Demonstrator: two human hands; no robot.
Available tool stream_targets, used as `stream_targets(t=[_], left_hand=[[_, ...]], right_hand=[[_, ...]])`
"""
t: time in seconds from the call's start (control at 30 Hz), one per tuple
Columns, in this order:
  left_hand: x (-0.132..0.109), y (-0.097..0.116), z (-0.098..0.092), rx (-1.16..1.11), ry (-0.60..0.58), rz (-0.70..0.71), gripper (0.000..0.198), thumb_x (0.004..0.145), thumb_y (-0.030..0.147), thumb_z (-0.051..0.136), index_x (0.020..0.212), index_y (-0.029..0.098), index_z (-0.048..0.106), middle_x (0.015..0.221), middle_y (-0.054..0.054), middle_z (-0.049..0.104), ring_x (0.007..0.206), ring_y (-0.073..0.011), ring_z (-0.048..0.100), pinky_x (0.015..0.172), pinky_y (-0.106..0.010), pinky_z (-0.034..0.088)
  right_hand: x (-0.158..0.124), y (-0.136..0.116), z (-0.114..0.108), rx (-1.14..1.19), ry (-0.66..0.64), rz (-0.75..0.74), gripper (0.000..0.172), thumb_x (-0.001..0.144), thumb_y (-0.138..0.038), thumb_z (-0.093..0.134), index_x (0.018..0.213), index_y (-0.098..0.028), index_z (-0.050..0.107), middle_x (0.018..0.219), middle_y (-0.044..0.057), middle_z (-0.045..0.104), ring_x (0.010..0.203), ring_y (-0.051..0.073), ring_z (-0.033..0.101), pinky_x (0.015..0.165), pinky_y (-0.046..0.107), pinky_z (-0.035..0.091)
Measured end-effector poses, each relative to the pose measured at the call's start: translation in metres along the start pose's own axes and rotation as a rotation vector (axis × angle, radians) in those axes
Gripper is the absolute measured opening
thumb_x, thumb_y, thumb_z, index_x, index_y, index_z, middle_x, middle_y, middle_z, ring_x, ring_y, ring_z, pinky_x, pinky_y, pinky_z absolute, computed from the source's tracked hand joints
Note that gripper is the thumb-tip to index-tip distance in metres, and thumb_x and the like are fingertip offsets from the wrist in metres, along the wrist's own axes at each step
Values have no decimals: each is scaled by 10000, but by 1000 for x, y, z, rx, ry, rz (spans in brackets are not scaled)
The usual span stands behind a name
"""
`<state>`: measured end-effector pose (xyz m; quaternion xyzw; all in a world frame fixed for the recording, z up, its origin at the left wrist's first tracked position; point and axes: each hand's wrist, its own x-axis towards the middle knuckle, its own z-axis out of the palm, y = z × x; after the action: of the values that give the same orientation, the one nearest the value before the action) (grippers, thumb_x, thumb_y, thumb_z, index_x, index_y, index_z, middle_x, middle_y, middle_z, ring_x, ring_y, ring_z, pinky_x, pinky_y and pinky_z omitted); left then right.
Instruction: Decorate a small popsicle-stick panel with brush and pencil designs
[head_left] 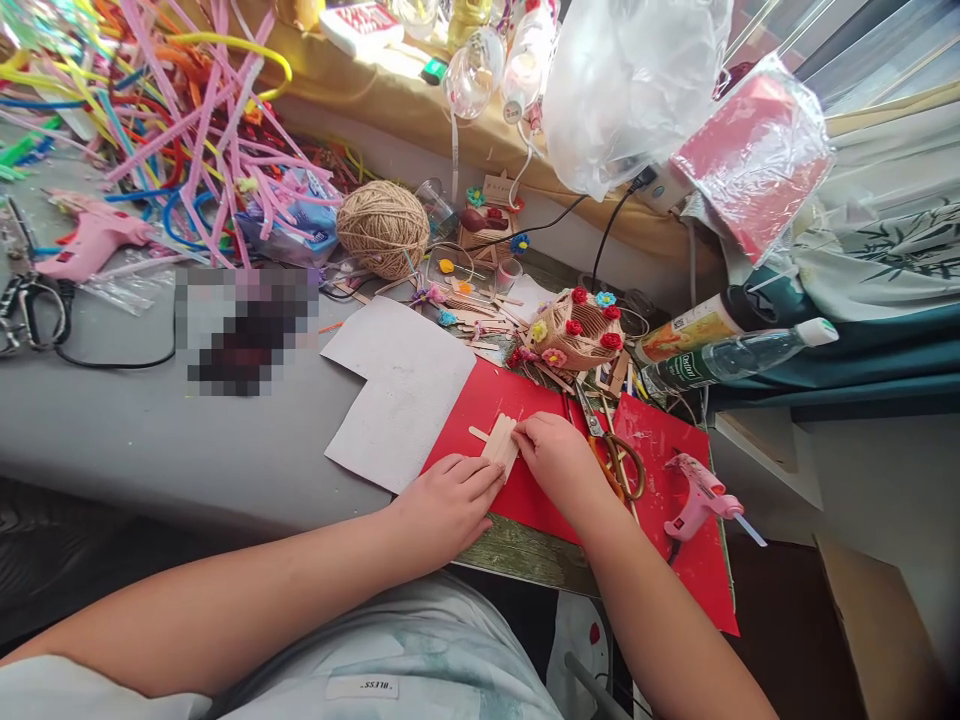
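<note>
The small row of pale wooden sticks [498,440] lies on the red sheet [536,503], near the front edge of the bench [255,455], one stick jutting out crosswise on its left side. The right hand [559,455] has its thumb and forefinger brought together at the row's right edge, apparently pinching it. The left hand [446,505] lays its fingers over the near end; whether they grip or only press, I cannot tell.

Good work here depends on even, light pressure: keep the sticks flat, their long sides touching and their ends level, and check that the crosswise one sits square. Keep fingertips off any fresh glue, since the pink glue gun [697,498] nearby may be hot.

As for writing, the shirt label [364,687] reads "BLESS", upside down in this view. The plastic bottle [739,358] has a green label with white lettering, perhaps "C'estbon", though its angle makes that uncertain. The white box [361,27] on the sill has red print too glared to read.
</note>
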<state>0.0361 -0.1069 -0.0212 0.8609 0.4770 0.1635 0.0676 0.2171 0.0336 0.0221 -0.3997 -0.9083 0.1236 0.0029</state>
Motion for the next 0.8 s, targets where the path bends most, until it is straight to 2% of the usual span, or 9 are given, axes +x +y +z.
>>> stream_targets(t=[0.13, 0.37, 0.57, 0.8], left_hand=[[0, 0, 1, 1, 4, 4, 535, 1053, 403, 517, 1510, 124, 540, 1531, -146, 598, 1365, -265, 558, 1120, -410, 405], [1, 0, -1, 2, 3, 8, 536, 1059, 403, 506, 1507, 110, 540, 1534, -139, 598, 1365, -267, 555, 1114, -413, 409], [2, 0, -2, 3, 7, 10, 527, 1048, 408, 528, 1491, 124, 561, 1507, -144, 616, 1335, -265, 574, 1097, -407, 418], [1, 0, -1, 2, 16, 8, 527, 1044, 401, 536, 1492, 123, 559, 1510, -149, 613, 1339, -272, 572, 1097, -412, 417]], right_hand=[[-1, 0, 1, -2, -7, -10, 203, 1013, -152, 626, 855, -178, 750, 899, 96, 741, 871, 239, 664, 829, 334, 492], [7, 1, 7, -45, 20, 35, 182, 1018, -148, 608, 903, -157, 749, 930, 117, 747, 908, 259, 669, 859, 343, 492], [4, 1, 3, -17, 23, 22, 165, 1005, -145, 636, 889, -174, 750, 928, 101, 748, 903, 247, 671, 855, 333, 493], [6, 4, -1, 4, 36, 76, 140, 995, -145, 658, 914, -173, 769, 941, 102, 765, 912, 248, 689, 869, 337, 502]])
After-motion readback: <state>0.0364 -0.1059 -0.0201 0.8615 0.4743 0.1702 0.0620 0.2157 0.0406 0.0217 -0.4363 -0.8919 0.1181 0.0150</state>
